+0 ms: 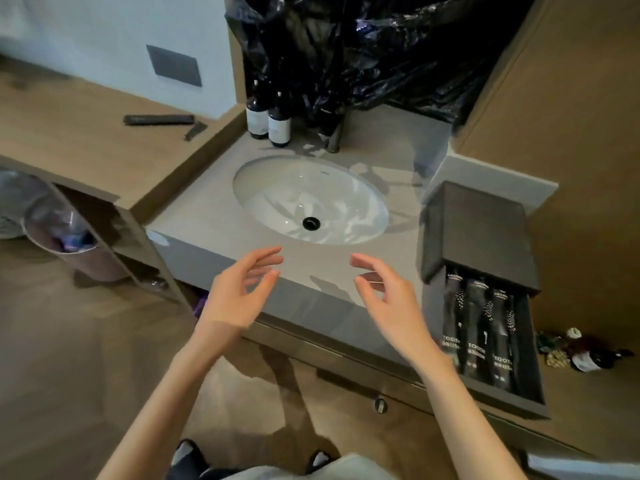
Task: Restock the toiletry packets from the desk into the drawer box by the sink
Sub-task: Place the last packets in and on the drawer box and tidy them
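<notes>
Packets left to move lie at your far left on the wooden desk (86,140): a long dark packet (158,119) and, just beside its right end, a smaller dark packet (195,130), both well apart from either hand. Below the desk edge a waste bin (57,239) sits by the open shelf. Moving right, two dark bottles (279,123) stand at the back corner of the counter, near the white sink (277,202). In front of the basin your left hand (239,289) hovers over the counter edge, fingers loosely spread and holding nothing. Your right hand (388,292) faces it, equally relaxed and empty. At the far right the drawer box (479,230) stands beside the sink with its drawer pulled out toward you. Three toothbrush packets (479,330) lie side by side in it, with a narrow strip of bare drawer along their right. Judging by that, you are between trips: some stock is in, and fetching the desk packets is the step in hand. The next move calls for a turn and reach to your left and a pinch on the flat packets against the desk top. Then carry them across the sink and lay them lengthwise in the drawer beside the others.
</notes>
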Demonstrator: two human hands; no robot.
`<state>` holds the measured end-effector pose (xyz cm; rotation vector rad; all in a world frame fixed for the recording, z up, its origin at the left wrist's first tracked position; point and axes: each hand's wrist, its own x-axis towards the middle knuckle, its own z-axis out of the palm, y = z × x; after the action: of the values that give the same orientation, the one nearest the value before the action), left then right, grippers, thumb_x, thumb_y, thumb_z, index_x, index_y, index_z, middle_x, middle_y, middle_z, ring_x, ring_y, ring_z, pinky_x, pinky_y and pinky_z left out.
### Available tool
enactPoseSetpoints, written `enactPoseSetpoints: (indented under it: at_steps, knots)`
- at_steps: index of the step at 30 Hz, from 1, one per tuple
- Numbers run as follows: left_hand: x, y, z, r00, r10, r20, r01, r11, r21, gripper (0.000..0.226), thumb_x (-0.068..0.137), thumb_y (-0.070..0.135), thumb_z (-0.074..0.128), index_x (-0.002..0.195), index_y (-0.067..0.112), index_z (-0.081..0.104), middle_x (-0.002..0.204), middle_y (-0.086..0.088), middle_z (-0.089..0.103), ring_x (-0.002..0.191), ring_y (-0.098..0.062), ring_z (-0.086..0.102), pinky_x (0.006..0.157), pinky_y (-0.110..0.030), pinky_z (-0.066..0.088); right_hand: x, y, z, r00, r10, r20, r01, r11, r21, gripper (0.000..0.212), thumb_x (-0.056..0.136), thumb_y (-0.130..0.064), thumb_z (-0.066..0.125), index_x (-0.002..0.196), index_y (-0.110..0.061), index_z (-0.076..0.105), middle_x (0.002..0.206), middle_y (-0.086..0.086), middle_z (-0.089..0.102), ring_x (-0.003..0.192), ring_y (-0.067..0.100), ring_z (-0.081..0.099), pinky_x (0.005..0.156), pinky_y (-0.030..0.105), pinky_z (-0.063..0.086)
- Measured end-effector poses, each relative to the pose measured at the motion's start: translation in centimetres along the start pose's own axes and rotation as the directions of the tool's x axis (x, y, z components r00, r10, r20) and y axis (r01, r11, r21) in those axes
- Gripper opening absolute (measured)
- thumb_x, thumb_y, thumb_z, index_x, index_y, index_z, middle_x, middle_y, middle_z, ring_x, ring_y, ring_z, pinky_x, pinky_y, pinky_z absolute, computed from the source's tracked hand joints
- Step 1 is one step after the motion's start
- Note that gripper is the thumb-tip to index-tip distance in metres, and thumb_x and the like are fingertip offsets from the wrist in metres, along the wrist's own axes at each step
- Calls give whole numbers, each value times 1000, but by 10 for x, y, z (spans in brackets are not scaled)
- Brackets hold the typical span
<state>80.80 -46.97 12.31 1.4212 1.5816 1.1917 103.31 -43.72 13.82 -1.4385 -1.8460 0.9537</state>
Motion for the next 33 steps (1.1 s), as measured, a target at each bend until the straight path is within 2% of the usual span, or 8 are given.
enactPoseSetpoints:
  at_steps: [3,9,15,22,26,28,31,33]
  knots:
    - [-3,-31,-62,999,-14,-30,14,1000,3,28,93,15,56,116,31,60,109,14,68,105,0,62,95,-24,48,18,-27,58,998,19,56,-22,999,47,33,96,-17,52,127,-29,56,120,-18,60,101,-6,56,85,3,42]
    - [11,-82,-189,998,-32,-48,35,997,72,30,92,13,57,119,24,61,110,9,68,104,-1,63,93,-18,49,49,-89,171,993,58,103,-69,992,108,31,97,-21,52,125,-31,57,118,-23,61,100,-6,57,92,18,45]
    - [59,-116,-290,998,-58,-11,59,989,132,31,93,15,57,123,23,60,112,14,67,102,2,62,89,-14,49,104,-150,256,996,42,82,-52,990,134,30,96,-19,53,122,-34,58,115,-23,62,96,-5,57,81,4,42]
    - [154,-172,-360,997,-80,6,78,983,168,30,93,18,57,121,26,59,106,16,68,99,1,62,88,-19,48,197,-192,327,996,11,89,-23,990,136,34,96,-18,51,127,-32,56,118,-22,61,97,-4,57,82,2,42]
    - [231,-204,-390,994,-100,50,87,974,210,30,93,20,56,122,28,58,107,16,67,99,2,61,87,-17,48,268,-205,368,997,5,81,-16,990,143,34,97,-17,51,127,-32,55,119,-22,60,97,-3,57,85,11,45]
    - [271,-217,-406,989,-120,85,96,965,246,31,93,23,55,124,29,57,109,16,66,100,2,61,87,-18,48,308,-210,386,996,12,84,-21,993,115,34,97,-18,51,128,-33,55,121,-21,59,101,-5,55,86,7,42]
    - [325,-231,-424,977,-149,154,100,952,289,35,94,26,54,128,27,55,114,14,64,103,-1,60,90,-24,49,365,-216,408,998,26,59,-28,999,28,34,98,-21,50,129,-34,52,120,-24,55,97,-8,53,78,7,41]
    - [362,-241,-432,971,-166,171,114,955,275,36,94,24,54,130,25,53,117,8,63,105,-6,59,93,-29,49,403,-214,420,998,49,27,-48,998,-45,35,98,-22,49,131,-33,50,118,-22,53,83,-8,51,66,8,39]
